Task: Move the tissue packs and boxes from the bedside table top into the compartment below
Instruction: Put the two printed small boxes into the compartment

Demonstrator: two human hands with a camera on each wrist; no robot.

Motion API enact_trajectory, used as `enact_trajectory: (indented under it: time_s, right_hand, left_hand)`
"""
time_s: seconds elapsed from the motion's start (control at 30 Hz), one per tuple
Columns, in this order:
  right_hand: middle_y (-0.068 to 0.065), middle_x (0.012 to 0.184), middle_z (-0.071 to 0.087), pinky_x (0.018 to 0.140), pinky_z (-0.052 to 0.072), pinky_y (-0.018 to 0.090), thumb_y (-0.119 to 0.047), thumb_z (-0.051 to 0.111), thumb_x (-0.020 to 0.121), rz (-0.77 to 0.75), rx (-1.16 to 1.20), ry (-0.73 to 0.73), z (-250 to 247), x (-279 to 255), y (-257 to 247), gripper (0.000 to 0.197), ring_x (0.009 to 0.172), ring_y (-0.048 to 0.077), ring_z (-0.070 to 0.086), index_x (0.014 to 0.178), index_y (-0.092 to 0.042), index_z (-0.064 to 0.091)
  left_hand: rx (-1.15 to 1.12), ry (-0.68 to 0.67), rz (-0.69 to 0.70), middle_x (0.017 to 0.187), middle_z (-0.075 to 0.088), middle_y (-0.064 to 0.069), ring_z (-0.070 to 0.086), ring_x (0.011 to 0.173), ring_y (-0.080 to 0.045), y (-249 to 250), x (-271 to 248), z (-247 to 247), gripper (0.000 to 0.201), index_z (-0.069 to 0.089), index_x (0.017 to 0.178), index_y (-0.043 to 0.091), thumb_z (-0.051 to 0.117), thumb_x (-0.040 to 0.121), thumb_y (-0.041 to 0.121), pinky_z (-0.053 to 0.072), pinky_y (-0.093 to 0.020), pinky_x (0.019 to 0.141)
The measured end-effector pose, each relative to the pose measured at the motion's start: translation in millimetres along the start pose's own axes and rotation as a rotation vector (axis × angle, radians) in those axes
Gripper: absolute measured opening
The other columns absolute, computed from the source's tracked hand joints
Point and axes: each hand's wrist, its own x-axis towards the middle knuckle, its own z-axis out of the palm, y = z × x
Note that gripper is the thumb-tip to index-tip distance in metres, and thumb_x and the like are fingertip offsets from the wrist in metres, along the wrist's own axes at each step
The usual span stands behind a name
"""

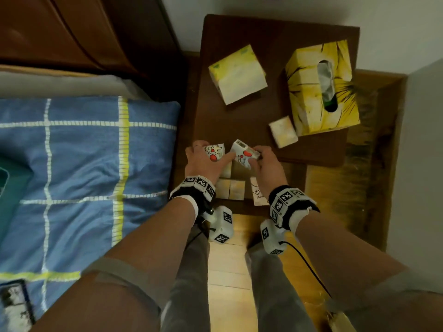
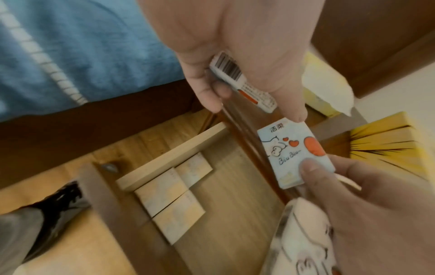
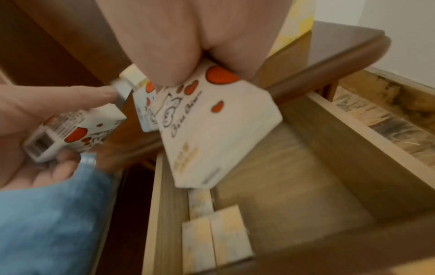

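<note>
Left hand (image 1: 203, 156) grips one small tissue pack (image 1: 215, 151); right hand (image 1: 260, 161) pinches another pack (image 1: 244, 153). Both at frame centre, over open drawer (image 1: 242, 172), likely for lowering beside packs there. Upper right, on table top (image 1: 263, 39): three yellow boxes remain.

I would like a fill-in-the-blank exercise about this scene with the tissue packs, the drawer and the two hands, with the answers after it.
1. Each hand holds a small white tissue pack printed with ____ hearts: the left hand one, the right hand another.
2. The large yellow tissue box stands on the ____ side of the dark table top.
3. The light packs already in the open drawer lie at its ____ side.

Answers: red; right; left
</note>
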Motion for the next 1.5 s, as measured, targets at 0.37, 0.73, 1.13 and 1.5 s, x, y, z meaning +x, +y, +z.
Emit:
enact_trajectory:
  time_s: [0.37, 0.73, 1.13, 1.5]
  right_hand:
    - [0.015, 0.121, 0.064, 0.087, 0.054, 0.039, -0.018, 0.042, 0.101, 0.316, -0.179, -0.171, 54, 7, 33, 0.036, 0.107, 0.032, 0.063, 0.137, -0.017, 0.048]
    - [0.017, 0.106, 0.067, 0.066, 0.050, 0.033, -0.025, 0.050, 0.097, 0.566, -0.015, -0.129, 115, 59, 30, 0.041, 0.090, 0.032, 0.063, 0.126, 0.004, 0.051]
    - [0.013, 0.127, 0.065, 0.098, 0.051, 0.041, -0.033, 0.044, 0.101, 0.422, -0.185, -0.216, 117, 57, 26, 0.039, 0.112, 0.033, 0.062, 0.126, -0.007, 0.061]
    - [0.014, 0.108, 0.067, 0.087, 0.049, 0.038, -0.044, 0.038, 0.101, 0.361, -0.118, -0.250, 92, 45, 30, 0.046, 0.098, 0.031, 0.062, 0.115, -0.008, 0.061]
  left_hand:
    - [-0.010, -0.205, -0.078, 0.135, 0.024, -0.003, 0.054, 0.098, -0.023, -78, 11, 17, 0.070, 0.043, 0.131, 0.026, 0.075, 0.072, 0.045, 0.056, -0.033, 0.084]
    - [-0.061, -0.226, -0.068, 0.139, 0.026, -0.005, 0.046, 0.097, -0.016, -113, 51, 1, 0.050, 0.048, 0.133, 0.021, 0.063, 0.086, 0.030, 0.039, -0.021, 0.081]
    - [-0.082, -0.257, -0.061, 0.141, 0.026, -0.004, 0.046, 0.085, -0.007, -110, 55, 1, 0.046, 0.050, 0.131, 0.021, 0.060, 0.087, 0.025, 0.037, -0.019, 0.081]
    - [-0.184, -0.272, -0.096, 0.129, 0.049, -0.007, 0.056, 0.110, -0.019, -102, 51, 13, 0.062, 0.047, 0.129, 0.015, 0.079, 0.076, 0.012, 0.049, -0.027, 0.087]
